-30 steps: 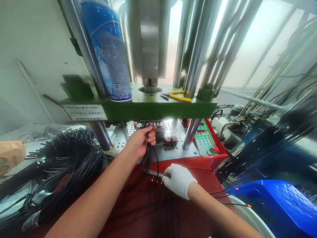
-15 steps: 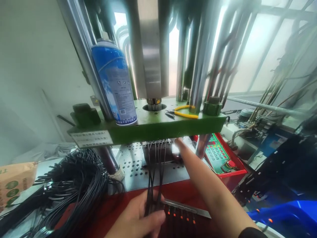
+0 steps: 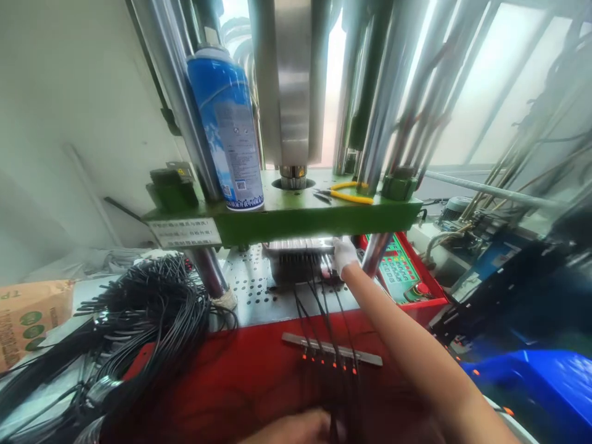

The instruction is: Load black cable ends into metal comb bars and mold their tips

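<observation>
My right hand [image 3: 343,254], in a white glove, reaches forward under the green press plate [image 3: 287,216] and rests at the right end of the dark mould block [image 3: 298,266]; its fingers are mostly hidden. Several thin black cables [image 3: 324,314] run from the mould back over a grey metal bar [image 3: 332,348] with orange-lit tips. My bare left hand [image 3: 296,427] sits at the bottom edge, closed round the near ends of those cables.
A blue spray can [image 3: 229,123] and yellow-handled pliers [image 3: 346,192] stand on the green plate. A big tangle of black cables [image 3: 143,320] lies left, a cardboard box [image 3: 28,317] beyond it. A red-framed control panel [image 3: 400,271] and a blue bin [image 3: 546,382] are on the right.
My right hand moved from the metal bar up to the mould. My left hand drew back from the mould to the near edge, pulling the cables along.
</observation>
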The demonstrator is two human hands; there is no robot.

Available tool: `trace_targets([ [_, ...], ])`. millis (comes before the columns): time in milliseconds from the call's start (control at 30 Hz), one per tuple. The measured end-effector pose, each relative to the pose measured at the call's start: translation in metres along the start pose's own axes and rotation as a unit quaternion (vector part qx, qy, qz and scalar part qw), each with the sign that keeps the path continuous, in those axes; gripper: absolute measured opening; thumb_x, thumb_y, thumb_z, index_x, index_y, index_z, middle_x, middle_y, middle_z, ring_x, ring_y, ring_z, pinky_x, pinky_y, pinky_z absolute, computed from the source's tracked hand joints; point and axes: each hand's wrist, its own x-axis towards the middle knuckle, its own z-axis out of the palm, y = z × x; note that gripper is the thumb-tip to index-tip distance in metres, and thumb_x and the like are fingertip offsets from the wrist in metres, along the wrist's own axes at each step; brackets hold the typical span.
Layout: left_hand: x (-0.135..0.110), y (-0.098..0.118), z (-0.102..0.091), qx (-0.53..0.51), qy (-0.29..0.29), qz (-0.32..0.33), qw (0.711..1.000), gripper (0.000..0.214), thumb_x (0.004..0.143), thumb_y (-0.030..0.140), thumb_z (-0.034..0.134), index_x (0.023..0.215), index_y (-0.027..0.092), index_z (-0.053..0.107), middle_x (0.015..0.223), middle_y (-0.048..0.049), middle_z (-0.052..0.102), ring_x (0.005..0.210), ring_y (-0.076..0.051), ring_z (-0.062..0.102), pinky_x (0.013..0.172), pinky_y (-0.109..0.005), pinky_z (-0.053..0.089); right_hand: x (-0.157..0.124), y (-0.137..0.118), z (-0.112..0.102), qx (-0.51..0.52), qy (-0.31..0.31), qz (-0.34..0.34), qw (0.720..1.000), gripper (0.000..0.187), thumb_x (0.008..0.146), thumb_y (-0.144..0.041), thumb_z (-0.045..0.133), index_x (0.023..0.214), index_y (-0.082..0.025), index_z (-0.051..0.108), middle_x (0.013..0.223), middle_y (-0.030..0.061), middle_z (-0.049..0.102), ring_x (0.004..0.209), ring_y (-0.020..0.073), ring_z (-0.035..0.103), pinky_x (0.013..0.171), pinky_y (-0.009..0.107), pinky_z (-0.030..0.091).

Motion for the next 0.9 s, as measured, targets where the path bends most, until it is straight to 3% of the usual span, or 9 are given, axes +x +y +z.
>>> trace_targets([
  [100, 0.013, -0.007, -0.007, -0.036, 0.029, 0.016, 0.999, 0.053, 0.072, 0.061, 0.065, 0.113, 0.026, 0.061, 0.092, -0.0099, 0.072, 0.089, -0.027, 0.067, 0.08, -0.041, 0.05, -0.044, 0.014, -0.006, 0.14, 0.034, 0.073, 0.987, 0.046, 0.096, -0.046, 0.038, 0.082, -0.011, 0.064, 0.056, -0.0026, 0.057, 0.043, 0.0078, 0.049, 0.047, 0.022, 0.045],
  [167, 0.025, -0.006, -0.008, -0.091, 0.068, 0.069, 0.991, 0.058, 0.078, 0.066, 0.054, 0.113, 0.02, 0.061, 0.101, -0.0123, 0.071, 0.095, -0.026, 0.066, 0.084, -0.039, 0.051, -0.08, 0.023, -0.011, 0.215, 0.046, 0.1, 0.97, 0.048, 0.095, -0.046, 0.035, 0.085, -0.012, 0.067, 0.051, -0.0019, 0.053, 0.04, 0.0095, 0.046, 0.042, 0.023, 0.039],
  [267, 0.038, -0.008, -0.001, -0.162, 0.135, 0.131, 0.969, 0.052, 0.088, 0.057, 0.047, 0.11, 0.013, 0.064, 0.101, -0.0134, 0.072, 0.097, -0.028, 0.066, 0.084, -0.04, 0.054, -0.13, 0.033, -0.02, 0.296, 0.051, 0.124, 0.946, 0.048, 0.089, -0.05, 0.037, 0.088, -0.015, 0.068, 0.051, -0.0022, 0.05, 0.041, 0.0099, 0.042, 0.04, 0.023, 0.033],
  [333, 0.042, -0.012, 0.006, -0.179, 0.166, 0.103, 0.964, 0.049, 0.09, 0.05, 0.046, 0.106, 0.01, 0.067, 0.092, -0.0133, 0.074, 0.091, -0.028, 0.069, 0.081, -0.039, 0.056, -0.157, 0.039, -0.025, 0.355, 0.056, 0.127, 0.924, 0.044, 0.087, -0.051, 0.041, 0.089, -0.016, 0.068, 0.05, -0.0035, 0.046, 0.041, 0.0091, 0.039, 0.04, 0.022, 0.03],
  [467, 0.044, -0.02, 0.018, -0.185, 0.156, 0.061, 0.968, 0.054, 0.088, 0.051, 0.047, 0.108, 0.005, 0.069, 0.085, -0.0149, 0.074, 0.085, -0.031, 0.07, 0.079, -0.04, 0.058, -0.191, 0.046, -0.036, 0.475, 0.067, 0.105, 0.871, 0.04, 0.085, -0.052, 0.05, 0.086, -0.016, 0.067, 0.053, -0.0047, 0.041, 0.042, 0.0068, 0.034, 0.039, 0.02, 0.027],
  [567, 0.043, -0.018, 0.026, -0.174, 0.136, 0.071, 0.973, 0.055, 0.087, 0.049, 0.049, 0.112, 0.004, 0.067, 0.088, -0.016, 0.074, 0.086, -0.032, 0.07, 0.079, -0.041, 0.057, -0.208, 0.047, -0.046, 0.524, 0.021, 0.135, 0.841, 0.041, 0.084, -0.056, 0.051, 0.094, -0.017, 0.063, 0.054, -0.0066, 0.039, 0.039, 0.0058, 0.031, 0.036, 0.02, 0.024],
  [767, 0.04, -0.008, 0.042, -0.148, 0.135, 0.086, 0.976, 0.058, 0.086, 0.051, 0.05, 0.117, 0.005, 0.065, 0.093, -0.0165, 0.074, 0.088, -0.034, 0.069, 0.081, -0.043, 0.056, -0.243, 0.047, -0.054, 0.444, -0.092, 0.158, 0.877, 0.04, 0.083, -0.054, 0.056, 0.068, -0.018, 0.052, 0.051, -0.0036, 0.048, 0.043, 0.0088, 0.042, 0.043, 0.022, 0.034],
  [833, 0.041, -0.009, 0.045, -0.134, 0.141, 0.092, 0.977, 0.059, 0.086, 0.053, 0.05, 0.118, 0.005, 0.065, 0.093, -0.0166, 0.074, 0.088, -0.033, 0.069, 0.081, -0.043, 0.056, -0.249, 0.048, -0.05, 0.41, -0.057, 0.154, 0.897, 0.037, 0.083, -0.051, 0.058, 0.066, -0.018, 0.054, 0.053, -0.003, 0.049, 0.046, 0.0096, 0.042, 0.046, 0.023, 0.035],
  [900, 0.043, -0.012, 0.046, -0.116, 0.146, 0.102, 0.977, 0.059, 0.086, 0.054, 0.051, 0.119, 0.007, 0.064, 0.094, -0.0158, 0.074, 0.088, -0.032, 0.07, 0.081, -0.042, 0.056, -0.253, 0.046, -0.046, 0.348, 0.034, 0.132, 0.928, 0.032, 0.082, -0.048, 0.06, 0.07, -0.019, 0.059, 0.059, -0.001, 0.053, 0.053, 0.0115, 0.045, 0.053, 0.025, 0.038],
])
